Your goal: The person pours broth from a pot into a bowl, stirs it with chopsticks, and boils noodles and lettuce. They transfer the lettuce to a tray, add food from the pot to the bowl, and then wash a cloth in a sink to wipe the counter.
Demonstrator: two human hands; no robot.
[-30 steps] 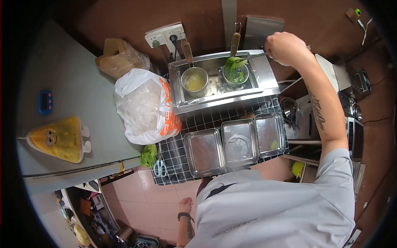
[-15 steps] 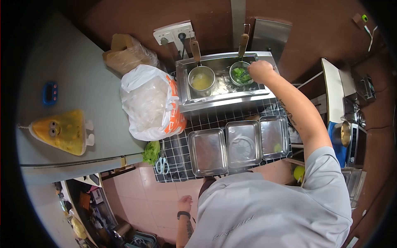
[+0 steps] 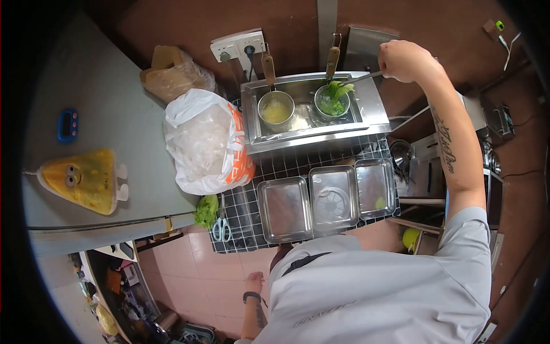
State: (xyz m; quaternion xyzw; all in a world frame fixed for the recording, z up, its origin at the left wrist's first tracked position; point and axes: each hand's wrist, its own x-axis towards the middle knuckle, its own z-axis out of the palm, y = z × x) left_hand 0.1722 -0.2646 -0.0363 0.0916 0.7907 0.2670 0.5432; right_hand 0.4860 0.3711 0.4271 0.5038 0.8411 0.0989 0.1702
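Observation:
My right hand [image 3: 408, 62] grips a thin, dark stick-like utensil [image 3: 366, 77], and I cannot make out whether it is tongs or chopsticks. Green leaves [image 3: 341, 88] at its tip rise over the rim of the right-hand strainer basket [image 3: 331, 113]. That basket sits in a steel water bath [image 3: 303, 135], its wooden handle [image 3: 333, 60] pointing to the wall. Beside it, a second strainer basket [image 3: 277, 109] holds something pale yellow. Low by my side hangs my left hand [image 3: 254, 282], its fingers loosely bent, with nothing seen in it.
Three steel trays [image 3: 285, 211] stand on the checked cloth [image 3: 238, 206] near my body; the right one holds a green scrap. At the left are blue-handled scissors [image 3: 222, 229], lettuce [image 3: 207, 211] and a white plastic bag [image 3: 200, 143]. A wall socket [image 3: 238, 45] is behind.
My right hand has moved up and right, away from the right basket, showing the utensil. Some leaves have come up to the basket's rim. My left hand stays low.

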